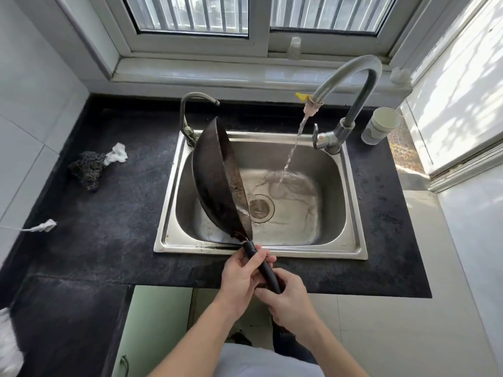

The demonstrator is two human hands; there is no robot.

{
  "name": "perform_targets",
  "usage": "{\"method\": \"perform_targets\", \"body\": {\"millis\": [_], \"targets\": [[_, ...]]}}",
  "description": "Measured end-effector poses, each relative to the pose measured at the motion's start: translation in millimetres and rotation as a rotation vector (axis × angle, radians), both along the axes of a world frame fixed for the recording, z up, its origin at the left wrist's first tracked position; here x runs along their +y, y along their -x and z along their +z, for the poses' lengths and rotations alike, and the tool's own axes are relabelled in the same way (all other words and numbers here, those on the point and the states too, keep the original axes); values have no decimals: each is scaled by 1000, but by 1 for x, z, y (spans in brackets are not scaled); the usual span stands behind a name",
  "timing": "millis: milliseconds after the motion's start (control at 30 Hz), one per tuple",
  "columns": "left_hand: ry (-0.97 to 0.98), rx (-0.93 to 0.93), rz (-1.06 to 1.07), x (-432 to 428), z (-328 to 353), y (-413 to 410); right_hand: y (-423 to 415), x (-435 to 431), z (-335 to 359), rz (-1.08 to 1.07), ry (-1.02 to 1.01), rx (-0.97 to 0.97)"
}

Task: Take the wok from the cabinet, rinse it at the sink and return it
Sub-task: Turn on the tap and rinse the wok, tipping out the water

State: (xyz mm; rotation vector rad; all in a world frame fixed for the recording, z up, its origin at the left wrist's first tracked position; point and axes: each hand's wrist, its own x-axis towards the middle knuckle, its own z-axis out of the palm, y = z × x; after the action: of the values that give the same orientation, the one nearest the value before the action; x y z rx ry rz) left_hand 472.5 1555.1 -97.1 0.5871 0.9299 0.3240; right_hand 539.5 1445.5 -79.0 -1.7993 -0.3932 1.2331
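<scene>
The wok [215, 172] stands tipped up on its edge in the left half of the sink [353, 213]. Its dark rounded underside faces left, its hollow faces right toward the drain [260, 208], and its top edge rises above the sink's far rim. Its black handle [261, 265] slants back over the near rim toward the person.

Both hands are on that handle. The left grip [239, 278] is clenched round the upper part, with the fingers wrapped over it. The right grip [288, 297] grasps the lower end just behind, fingers curled round it. The two are close together, almost touching.

The tall curved tap [353, 77] at the sink's far right corner is running. Its stream of water [292, 148] lands on the sink floor to the right of the wok, not on the wok. A little water trickles off the wok's lower edge near the drain. A smaller tap [190, 104] stands at the far left corner, just behind the wok.

On the dark counter [109, 213], a steel scourer [87, 170] lies left of the sink with a white rag [117, 153] touching it. A paper cup [381, 125] stands to the right of the tall tap, and a small bottle [294, 47] sits on the window sill
</scene>
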Motion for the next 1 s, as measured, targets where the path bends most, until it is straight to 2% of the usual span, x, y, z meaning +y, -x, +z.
{"method": "perform_targets", "body": {"millis": [100,233,367,533,600,800,1000], "targets": [[179,-186,-26,6,9,0,-1,1,6,-56,-47,220],[115,-204,-106,8,12,-4,-9,-3,10,-18,-56,268],[28,-93,-131,3,5,-10,-9,1,4,3,84,66],[-95,-43,-195,6,9,-19,5,7,-6,56,315,-501],[-148,15,-203,6,12,-21,3,7,-6,54,305,-566],[-341,280,-304,5,12,-26,-4,4,-12,50,160,-393],[-303,229,-294,0,10,-27,-8,-1,-15,27,134,-257]]}}
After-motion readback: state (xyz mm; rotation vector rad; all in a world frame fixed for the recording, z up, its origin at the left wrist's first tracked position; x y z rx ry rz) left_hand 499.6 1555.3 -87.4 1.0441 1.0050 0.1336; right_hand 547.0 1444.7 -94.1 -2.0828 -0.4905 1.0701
